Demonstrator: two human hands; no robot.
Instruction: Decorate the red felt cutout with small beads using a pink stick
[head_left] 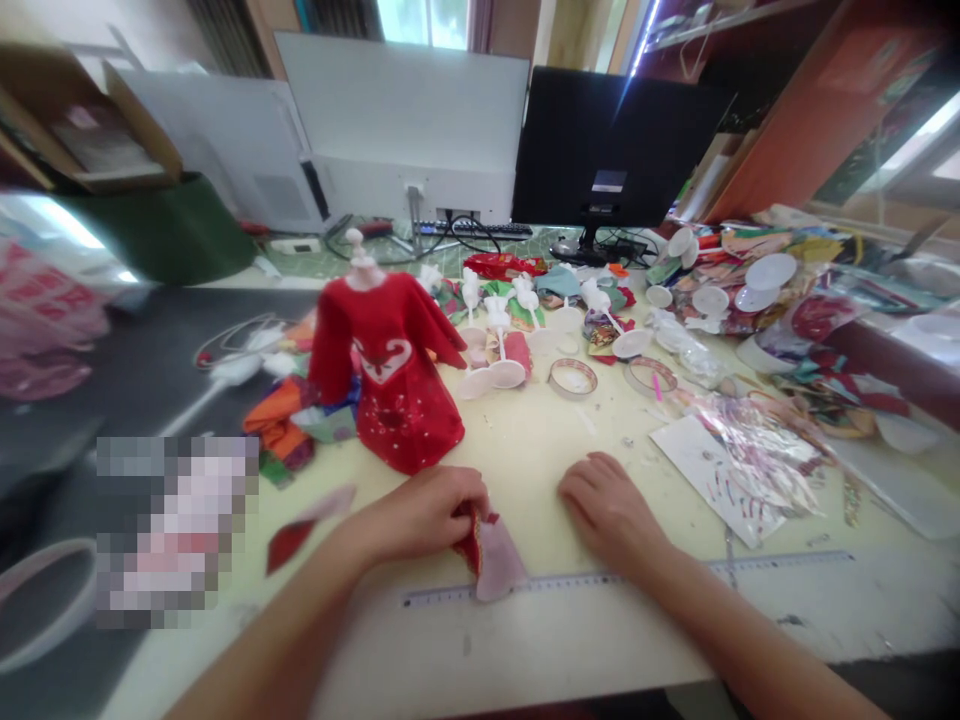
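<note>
My left hand point(424, 515) pinches a small folded piece of red fabric with a pale pink lining point(495, 557), which lies on the cream tabletop point(525, 460) just above a steel ruler point(600, 587). My right hand point(607, 510) rests on the table to the right, its fingers slightly curled and holding nothing. Left of my left hand lies a loose red-and-pink fabric scrap point(304, 525). Beyond my hands stands a red doll dress with a white collar motif on a white mannequin stand point(390, 375).
Several white plastic doll stands point(491, 375) and clear tape rolls point(572, 378) stand behind the dress. Colourful fabric scraps point(277, 425) lie beside it. A foil-like sheet on white card point(739, 465) is at the right, with a heap of packets behind. A black monitor point(607, 150) stands at the back.
</note>
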